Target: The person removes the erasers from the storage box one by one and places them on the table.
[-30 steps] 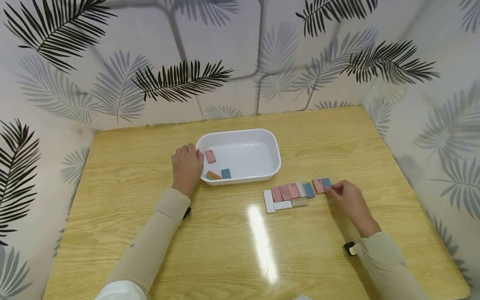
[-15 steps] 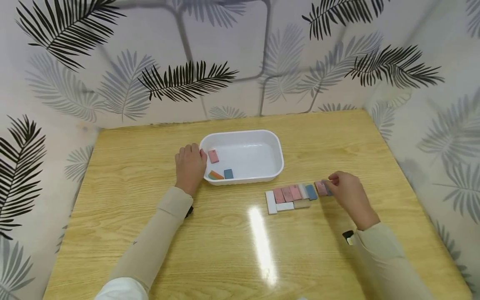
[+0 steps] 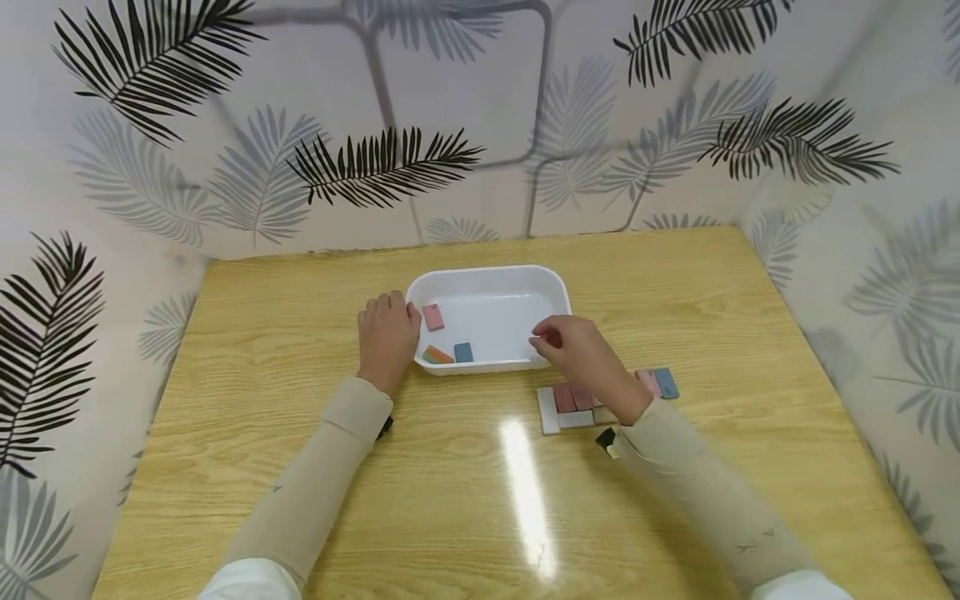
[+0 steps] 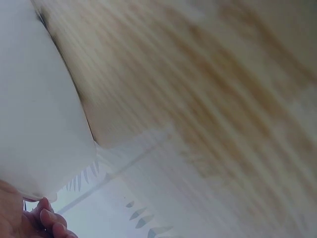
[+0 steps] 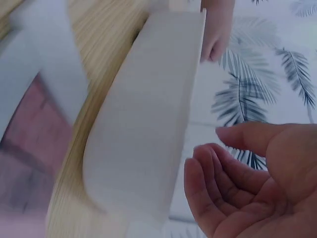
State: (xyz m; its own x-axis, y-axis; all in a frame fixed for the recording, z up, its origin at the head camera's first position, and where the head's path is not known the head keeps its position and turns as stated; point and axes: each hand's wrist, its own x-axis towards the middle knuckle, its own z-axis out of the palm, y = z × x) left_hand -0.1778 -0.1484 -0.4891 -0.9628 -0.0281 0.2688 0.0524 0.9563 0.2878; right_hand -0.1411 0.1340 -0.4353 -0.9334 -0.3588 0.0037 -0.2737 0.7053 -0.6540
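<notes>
My left hand point(image 3: 386, 342) grips the left rim of a white plastic tray point(image 3: 502, 325); in the left wrist view its fingers point(image 4: 47, 220) curl at the rim. Over the tray's right front corner hovers my right hand point(image 3: 583, 354), holding nothing. The right wrist view shows its thumb apart from loosely curled fingers point(image 5: 195, 191). Inside the tray lie a pink tile point(image 3: 433, 317), an orange-and-green tile point(image 3: 437, 355) and a blue tile point(image 3: 463, 352). Below my right hand, white tiles point(image 3: 548, 410) and dark pink tiles point(image 3: 564, 398) form a block, partly hidden by my wrist.
Right of my right wrist, a pale pink tile point(image 3: 647, 381) lies against a blue-grey tile point(image 3: 665, 382). Everything stands on a wooden table point(image 3: 450, 467). A leaf-patterned wall covering point(image 3: 465, 192) rises behind the table and at its sides.
My right hand has let go of the blue-grey tile beside the pale pink one and moved left to the tray. My left hand has stayed on the tray's rim.
</notes>
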